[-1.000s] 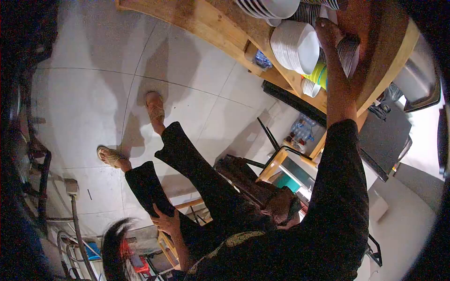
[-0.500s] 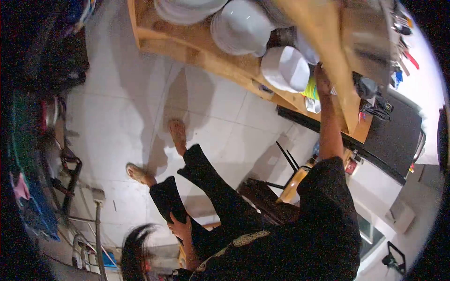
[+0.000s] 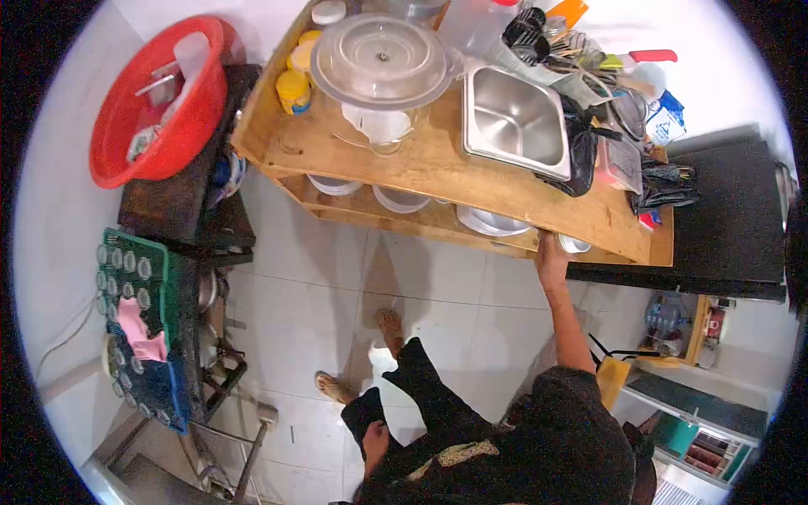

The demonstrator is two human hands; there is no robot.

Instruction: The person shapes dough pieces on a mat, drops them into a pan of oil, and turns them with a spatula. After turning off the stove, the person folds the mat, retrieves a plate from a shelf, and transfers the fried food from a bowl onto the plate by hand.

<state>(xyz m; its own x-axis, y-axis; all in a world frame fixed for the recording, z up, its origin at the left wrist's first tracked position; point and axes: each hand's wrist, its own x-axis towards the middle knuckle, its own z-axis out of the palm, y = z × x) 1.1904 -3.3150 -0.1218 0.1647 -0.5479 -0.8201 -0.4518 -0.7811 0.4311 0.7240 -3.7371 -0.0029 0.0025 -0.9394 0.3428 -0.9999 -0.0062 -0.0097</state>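
My right hand [image 3: 551,259] reaches in under the front edge of the wooden shelf unit's top board [image 3: 404,172]. Its fingers are hidden by the board, so what they touch does not show. Just right of it is a small stack of white cups [image 3: 575,244]. To its left, on the lower shelf, sits a pale bowl [image 3: 492,221], partly covered by the board. My left hand [image 3: 376,438] lies on my leg near the knee, holding nothing.
On the top board stand a clear-lidded bowl [image 3: 383,63], a yellow jar [image 3: 294,91], a steel pan [image 3: 516,118] and several utensils [image 3: 551,42]. A red basin [image 3: 160,101] is at left, above a green rack of glasses [image 3: 126,261]. A black appliance [image 3: 715,219] stands right.
My view has lifted and swung, so the top board and its contents now show. The bowls on the lower shelf are mostly covered. My right hand stays at the shelf, my left on my leg.
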